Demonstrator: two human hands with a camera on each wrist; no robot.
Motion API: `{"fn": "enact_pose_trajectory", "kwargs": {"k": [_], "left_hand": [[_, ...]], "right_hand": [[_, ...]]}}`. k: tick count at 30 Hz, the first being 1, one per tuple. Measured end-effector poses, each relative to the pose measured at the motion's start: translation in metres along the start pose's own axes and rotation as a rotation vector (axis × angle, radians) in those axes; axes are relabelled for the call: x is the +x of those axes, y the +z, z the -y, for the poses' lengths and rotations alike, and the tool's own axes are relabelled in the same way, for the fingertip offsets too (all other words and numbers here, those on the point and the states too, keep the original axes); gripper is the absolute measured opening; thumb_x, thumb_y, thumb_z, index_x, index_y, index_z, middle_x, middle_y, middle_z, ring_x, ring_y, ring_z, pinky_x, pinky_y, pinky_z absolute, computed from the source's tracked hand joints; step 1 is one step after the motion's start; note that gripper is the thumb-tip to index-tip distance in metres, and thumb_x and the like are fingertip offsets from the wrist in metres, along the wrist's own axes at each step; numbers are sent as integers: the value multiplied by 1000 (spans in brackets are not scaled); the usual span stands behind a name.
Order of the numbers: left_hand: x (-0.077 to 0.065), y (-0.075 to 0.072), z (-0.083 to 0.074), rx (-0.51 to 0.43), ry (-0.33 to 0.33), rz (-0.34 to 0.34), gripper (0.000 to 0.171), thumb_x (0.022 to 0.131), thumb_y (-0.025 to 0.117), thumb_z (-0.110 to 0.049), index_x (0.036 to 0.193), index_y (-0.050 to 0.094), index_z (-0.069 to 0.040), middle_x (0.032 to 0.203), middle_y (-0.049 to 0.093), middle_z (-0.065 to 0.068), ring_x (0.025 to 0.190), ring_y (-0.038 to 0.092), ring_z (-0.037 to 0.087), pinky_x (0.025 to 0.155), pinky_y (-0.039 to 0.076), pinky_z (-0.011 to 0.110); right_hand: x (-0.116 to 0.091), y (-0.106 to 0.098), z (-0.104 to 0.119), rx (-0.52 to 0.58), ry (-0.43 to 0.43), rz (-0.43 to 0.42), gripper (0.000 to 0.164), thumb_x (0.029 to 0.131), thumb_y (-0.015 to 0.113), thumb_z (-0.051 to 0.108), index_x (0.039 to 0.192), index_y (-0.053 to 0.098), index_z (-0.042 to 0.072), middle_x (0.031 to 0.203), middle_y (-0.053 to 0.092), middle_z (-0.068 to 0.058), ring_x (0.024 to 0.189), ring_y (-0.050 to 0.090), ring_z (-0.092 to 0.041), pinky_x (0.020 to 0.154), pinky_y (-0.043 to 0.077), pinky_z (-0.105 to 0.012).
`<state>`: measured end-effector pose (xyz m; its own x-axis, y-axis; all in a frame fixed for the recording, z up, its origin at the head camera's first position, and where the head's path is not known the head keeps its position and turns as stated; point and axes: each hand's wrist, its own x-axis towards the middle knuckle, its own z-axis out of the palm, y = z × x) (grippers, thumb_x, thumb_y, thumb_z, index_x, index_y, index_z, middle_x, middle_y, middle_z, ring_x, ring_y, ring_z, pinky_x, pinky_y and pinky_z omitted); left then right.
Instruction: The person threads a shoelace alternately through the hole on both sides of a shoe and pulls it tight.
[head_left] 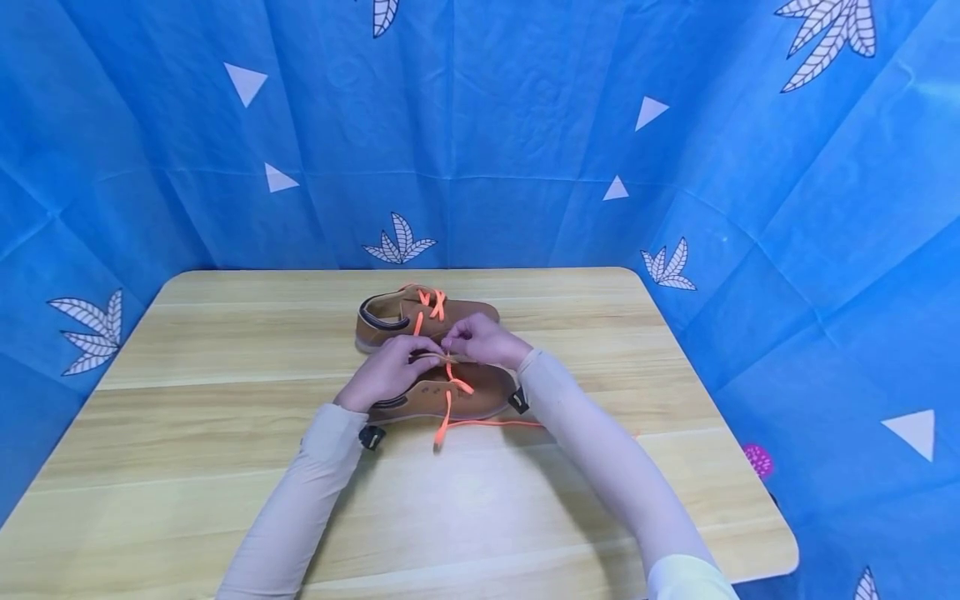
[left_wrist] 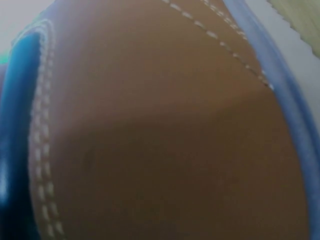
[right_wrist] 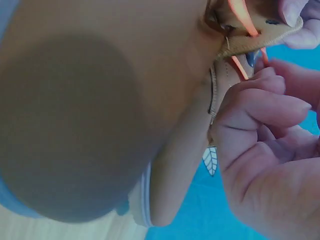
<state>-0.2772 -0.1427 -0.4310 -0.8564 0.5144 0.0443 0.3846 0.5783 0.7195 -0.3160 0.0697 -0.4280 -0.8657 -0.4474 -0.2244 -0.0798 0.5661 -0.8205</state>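
Note:
A brown shoe (head_left: 491,390) lies on the table with its toe to the right, an orange lace (head_left: 448,408) partly threaded through it. My left hand (head_left: 392,371) pinches the eyelet flap on the shoe's far side. In the right wrist view the left fingertips (right_wrist: 291,10) grip that flap (right_wrist: 272,39), and the lace passes through a hole in it. My right hand (head_left: 483,340) pinches the lace where it comes out beneath the flap. Brown leather (left_wrist: 165,100) with white stitching fills the left wrist view; no hand shows there.
A second brown shoe (head_left: 471,312), with orange laces (head_left: 438,304), stands just behind the first. The loose lace end trails rightward across the wooden table (head_left: 225,450), under the right forearm. A blue patterned curtain (head_left: 510,125) borders the table's back and sides.

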Motion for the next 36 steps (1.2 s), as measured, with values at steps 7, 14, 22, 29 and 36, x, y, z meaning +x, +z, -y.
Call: {"fn": "enact_pose_trajectory", "kwargs": {"k": [7,14,22,29,36], "left_hand": [[-1,2,3,-22,5,2,16,102,66,-17,113,78,-14,108,78,1,103,69,19,95,55,43],[-2,2,3,-26,13,-4,15,101,67,-17,110,78,-16,105,78,0,100,68,18,94,55,42],[-2,3,5,-22,23,2,14,100,68,-17,110,78,-17,104,77,1,96,66,17,89,56,39],[0,2,4,-22,28,12,15,101,67,-18,111,78,-17,105,77,0,100,68,18,93,56,42],[1,-1,2,-11,33,12,14,101,67,-18,111,78,-16,106,77,1,100,68,18,93,56,43]], "right_hand": [[9,-5,9,-18,-87,-129,25,108,54,18,102,67,-2,80,57,-2,67,54,-11,60,46,-23],[18,-17,22,49,-87,-244,28,110,48,16,113,62,-7,84,69,-17,65,59,-24,52,40,-22],[20,-22,36,48,-112,-296,27,111,46,18,113,61,-5,81,65,-22,67,61,-34,57,47,-28],[25,-23,30,133,-118,-323,26,111,45,18,104,60,-2,85,72,-16,89,63,-51,63,52,-35],[30,-23,17,167,-84,-289,28,111,44,13,110,62,-8,87,71,-18,72,61,-28,58,45,-20]]}}
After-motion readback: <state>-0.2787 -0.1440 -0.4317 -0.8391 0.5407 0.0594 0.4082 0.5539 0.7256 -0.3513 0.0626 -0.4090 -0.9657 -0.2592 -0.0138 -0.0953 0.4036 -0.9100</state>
